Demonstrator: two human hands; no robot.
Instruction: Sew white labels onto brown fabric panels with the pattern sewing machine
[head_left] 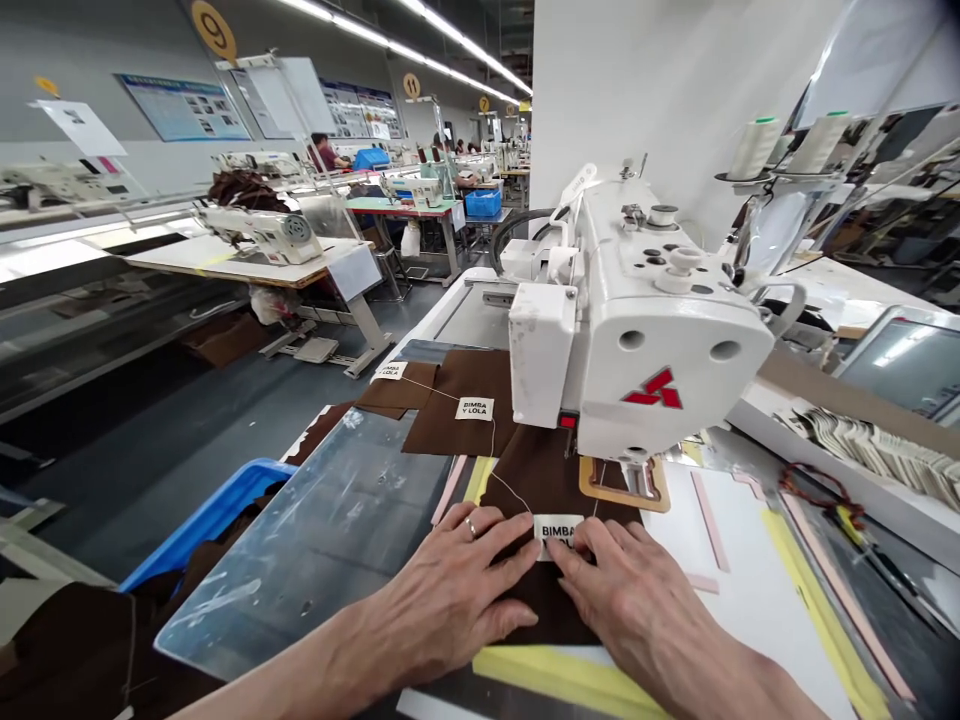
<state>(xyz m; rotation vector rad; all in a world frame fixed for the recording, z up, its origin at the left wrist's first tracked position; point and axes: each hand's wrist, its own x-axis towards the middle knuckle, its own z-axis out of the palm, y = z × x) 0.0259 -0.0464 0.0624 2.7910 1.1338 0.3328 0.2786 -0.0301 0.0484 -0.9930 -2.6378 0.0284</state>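
Note:
A white label (556, 529) with dark lettering lies on a brown fabric piece (555, 605) in front of the sewing machine. My left hand (469, 570) lies on the fabric with fingers stretched out, their tips at the label's left edge. At the label's right side, my right hand (634, 585) is closed in, its thumb over the lower part of the label and its bent forefinger on the right end. The white sewing machine's head (637, 330) stands just beyond, with a tan clamp frame (624, 485) under it. A thread runs left from the label.
Two more labelled brown pieces (457, 435) lie joined by thread at the machine's left. A blue bin (255, 485) with brown fabric stands below the metal plate (315, 530). At right are scissors (885, 560), stacked labels (877, 450) and a screen (904, 365).

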